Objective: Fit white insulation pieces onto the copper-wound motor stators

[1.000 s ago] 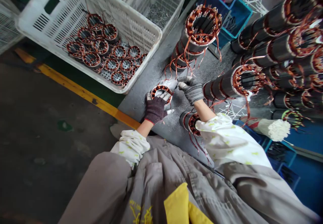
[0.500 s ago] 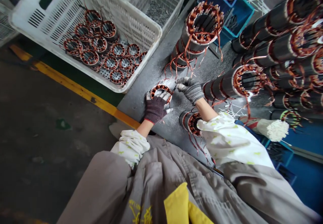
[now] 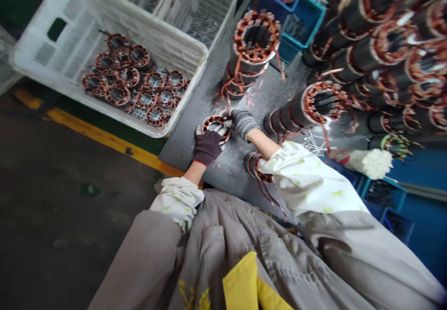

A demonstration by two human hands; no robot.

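A motor stator with copper windings (image 3: 208, 123) stands on the grey worktable (image 3: 181, 138). My left hand (image 3: 208, 145), in a dark purple glove with pale fingertips, holds the stator from the near side, its fingers across the winding ring. At the ring's right edge is my right hand (image 3: 242, 123), in a grey striped glove, fingers drawn together. Whatever lies between those fingertips is too small and blurred to make out. Just right of my hands, a smaller stator stack (image 3: 252, 165) trails copper leads, partly covered by my right sleeve.
A white plastic crate (image 3: 181, 124) at the left holds several wound stators (image 3: 118, 95). Tall stator stacks (image 3: 254, 40) stand behind and to the right. Blue bins (image 3: 300, 30) sit at the back. A bundle of white sticks (image 3: 375, 163) lies at the right.
My right hand has moved left and in, from beside the stator to its right edge, close to my left fingertips. My left hand stays on the stator. The whole view has shifted slightly.
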